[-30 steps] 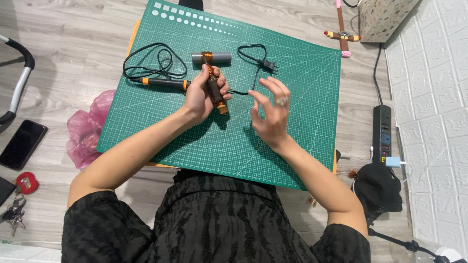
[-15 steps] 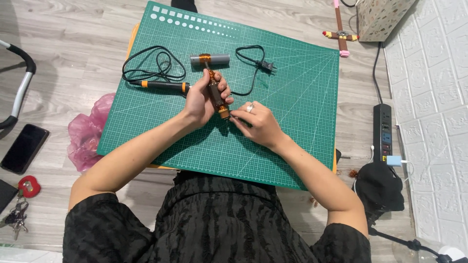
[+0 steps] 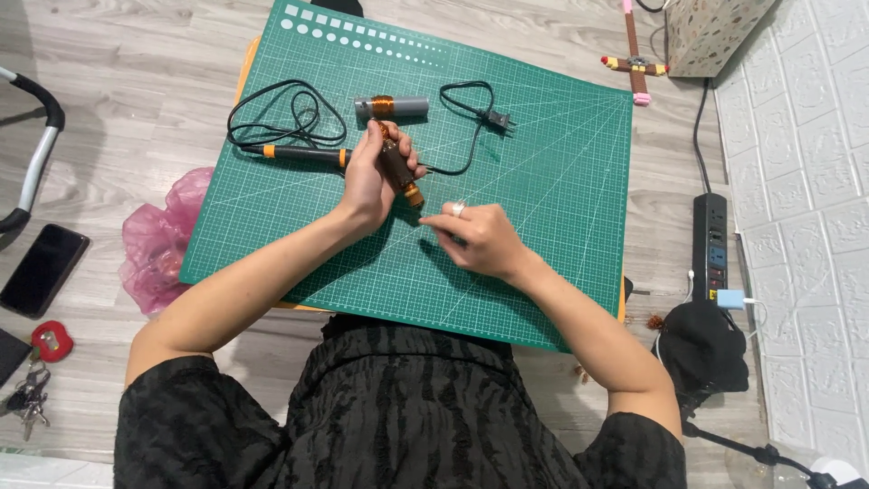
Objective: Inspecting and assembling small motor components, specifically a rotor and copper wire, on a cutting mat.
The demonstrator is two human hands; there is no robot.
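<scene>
My left hand (image 3: 369, 177) grips a brown cylindrical tool with an orange end (image 3: 398, 170), held tilted over the green cutting mat (image 3: 543, 181). My right hand (image 3: 475, 237) rests low on the mat just right of the tool's orange end, fingers curled with a ring showing; whether it pinches something small I cannot tell. A grey cylinder with an orange band (image 3: 391, 107) lies beyond my left hand. A black and orange soldering iron (image 3: 299, 154) lies to the left, with its coiled black cord (image 3: 281, 113). A second black cord ends in a plug (image 3: 498, 118).
A pink plastic bag (image 3: 158, 240) lies at the mat's left edge. On the floor are a black phone (image 3: 43, 269), keys (image 3: 27, 398), a power strip (image 3: 711, 244), a black object (image 3: 701, 349) and a small brick-built cross (image 3: 638, 63). A box (image 3: 711, 32) stands at top right.
My right hand has dropped from a raised, spread pose down onto the mat and moved closer to the tool's orange end. My left hand keeps holding the tool.
</scene>
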